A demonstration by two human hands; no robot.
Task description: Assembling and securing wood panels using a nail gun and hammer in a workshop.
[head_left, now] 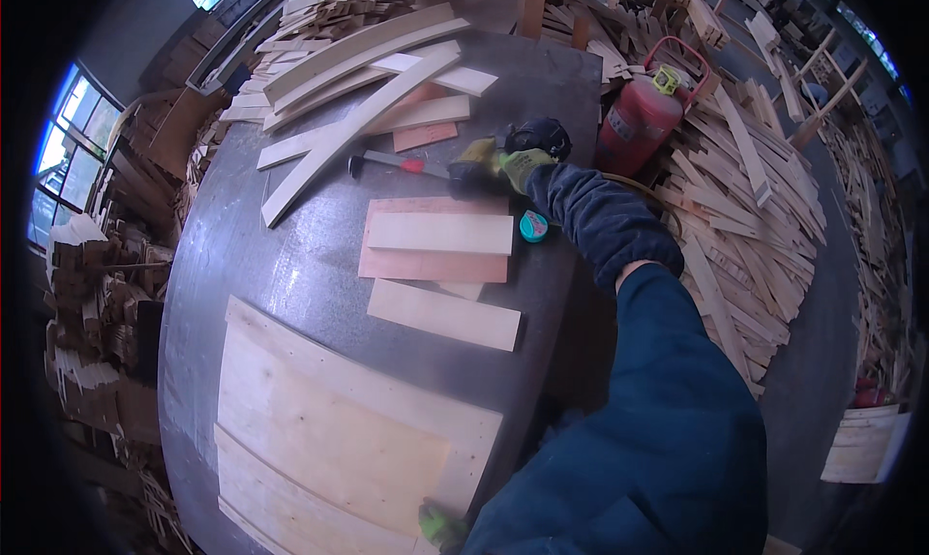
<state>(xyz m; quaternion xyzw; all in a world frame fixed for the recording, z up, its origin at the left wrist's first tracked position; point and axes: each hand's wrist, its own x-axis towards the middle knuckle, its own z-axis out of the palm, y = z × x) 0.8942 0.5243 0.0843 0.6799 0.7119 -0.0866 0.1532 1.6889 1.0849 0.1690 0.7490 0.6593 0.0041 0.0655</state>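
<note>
Panel [334, 415] of pale wood lies on the table's [310, 255] near part, its long axis slanting from upper left to lower right. The left hand [441, 528] touches its right edge; I cannot tell how those fingers are set. Farther right, the right hand's [528, 168] fingers seem wrapped around a dark tool [543, 137], apparently pointing left, its axis roughly crosswise. Probably tool-handling is the step; the next move calls for a secure grip.

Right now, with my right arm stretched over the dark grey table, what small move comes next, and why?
I'd probably close your green-gloved right hand around the black, rounded tool: the hand is right at it, though blur hides whether it grips. Your green-gloved left hand is far off, at the edge of the pale wooden panel, so the right seems better placed.
</note>
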